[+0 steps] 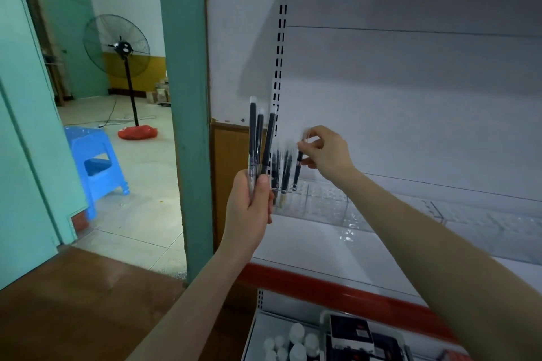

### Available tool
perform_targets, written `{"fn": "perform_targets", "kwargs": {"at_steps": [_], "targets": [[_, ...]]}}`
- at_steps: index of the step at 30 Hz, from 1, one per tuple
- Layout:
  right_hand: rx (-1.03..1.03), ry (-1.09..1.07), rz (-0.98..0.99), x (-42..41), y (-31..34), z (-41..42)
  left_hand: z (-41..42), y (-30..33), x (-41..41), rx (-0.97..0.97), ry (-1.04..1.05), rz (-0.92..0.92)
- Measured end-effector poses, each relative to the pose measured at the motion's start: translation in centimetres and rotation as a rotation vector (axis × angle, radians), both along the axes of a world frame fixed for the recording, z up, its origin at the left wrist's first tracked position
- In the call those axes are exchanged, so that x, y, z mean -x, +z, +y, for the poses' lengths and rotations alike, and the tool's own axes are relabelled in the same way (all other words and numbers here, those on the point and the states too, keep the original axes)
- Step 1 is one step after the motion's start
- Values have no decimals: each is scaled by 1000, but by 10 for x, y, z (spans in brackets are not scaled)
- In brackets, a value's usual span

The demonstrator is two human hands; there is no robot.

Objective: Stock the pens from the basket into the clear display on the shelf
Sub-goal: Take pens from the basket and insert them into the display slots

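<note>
My right hand pinches one pen over the clear display at 12 o'clock; left hand clamps spare pens. Keep it vertical, lower into a free slot.

Soft, even indoor light, a bit cool, nothing harsh. Beyond my left hand the tiled floor catches a pale sheen, brighter than anything near me. Above my right hand the shelf back panel darkens to grey toward the top, with a faint shadow just above my fingers. That hand is smeared by motion blur, and the pen it pinches is smeared too. Small glints sit on the clear display below it. Straight lines bow at the edges, and my forearms look stretched by the wide lens
</note>
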State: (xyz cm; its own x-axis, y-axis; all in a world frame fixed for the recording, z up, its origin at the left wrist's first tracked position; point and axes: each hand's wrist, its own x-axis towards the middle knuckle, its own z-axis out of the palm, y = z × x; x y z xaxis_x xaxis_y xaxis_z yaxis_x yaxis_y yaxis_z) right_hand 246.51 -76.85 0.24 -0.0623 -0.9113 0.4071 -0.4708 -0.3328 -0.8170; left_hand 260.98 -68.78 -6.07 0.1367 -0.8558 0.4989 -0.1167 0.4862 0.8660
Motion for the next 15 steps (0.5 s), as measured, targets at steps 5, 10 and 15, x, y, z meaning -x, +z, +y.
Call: {"fn": "perform_targets", "kwargs": {"at_steps": [5,10,15], "targets": [[-91,-6,50,-3,-14,-6,-1,0,0,-8,-30,1],[-114,-19,109,0,-13,-1,0,-1,1,-102,-95,104],[62,14,-257,3,6,47,10,1,5,-135,-182,149]]}}
